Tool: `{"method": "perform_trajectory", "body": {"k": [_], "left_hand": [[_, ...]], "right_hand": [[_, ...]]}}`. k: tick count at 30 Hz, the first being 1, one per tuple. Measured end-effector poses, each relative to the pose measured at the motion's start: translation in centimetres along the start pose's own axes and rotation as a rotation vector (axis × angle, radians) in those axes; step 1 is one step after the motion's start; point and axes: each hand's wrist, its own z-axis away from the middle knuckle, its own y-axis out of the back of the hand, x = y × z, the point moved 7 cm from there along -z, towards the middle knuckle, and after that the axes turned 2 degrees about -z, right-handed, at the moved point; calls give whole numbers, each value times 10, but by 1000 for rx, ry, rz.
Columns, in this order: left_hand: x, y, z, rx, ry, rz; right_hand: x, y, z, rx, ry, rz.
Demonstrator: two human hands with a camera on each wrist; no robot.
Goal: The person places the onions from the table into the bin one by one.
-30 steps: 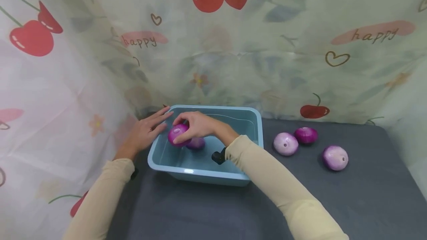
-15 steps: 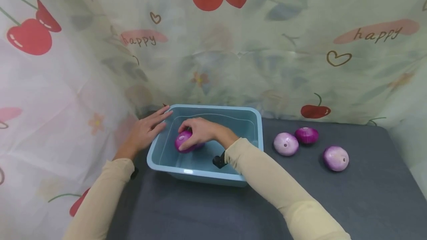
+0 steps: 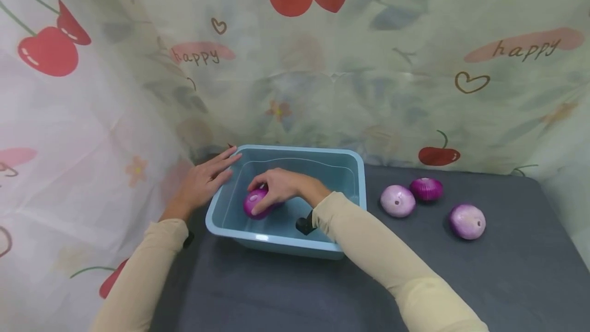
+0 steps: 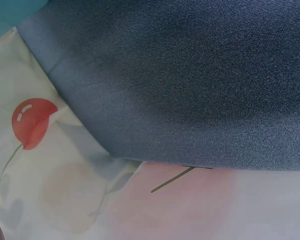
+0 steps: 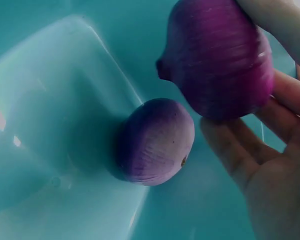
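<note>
While the left hand [image 3: 203,181] lies with fingers extended at the left rear part of a light-blue basin's rim, apparently touching it and gripping nothing, the right hand [image 3: 282,184] reaches down inside the basin [image 3: 295,242] and grasps a glossy purple onion [image 3: 254,203]. Its thumb is on the near side and its fingers curl round the far side; whether the onion's underside meets the basin floor cannot be told. In the right wrist view, a paler onion [image 5: 157,142] sits in the basin just beside the held one; contact between the two is unclear. Three more onions stand to the basin's right on the dark grey table [image 3: 258,291]: a pale one [image 3: 397,201], a deep purple one [image 3: 426,189] close behind it, and another pale one [image 3: 467,222] farther right. Judging by looks, the held onion should be firm, of modest weight and not fragile, though its smooth, rounded skin could slip or shed a papery flake. The surest hold is probably round its widest part, thumb opposite fingers, away from the narrow pointed tip.
</note>
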Motion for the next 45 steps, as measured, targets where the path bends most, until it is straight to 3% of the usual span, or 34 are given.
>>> {"method": "perform_trajectory", "body": {"k": [15, 25, 31, 38, 45], "left_hand": [[0, -2, 1, -12, 24, -35], [2, -1, 0, -40, 17, -38], [2, 1, 1, -21, 1, -39], [0, -1, 2, -17, 34, -17], [0, -2, 2, 11, 16, 0]], "right_hand": [[5, -1, -3, -25, 13, -57], [-6, 27, 13, 68, 43, -170], [-16, 54, 35, 127, 43, -223], [-25, 83, 75, 222, 117, -271], [-12, 103, 120, 362, 124, -299]]}}
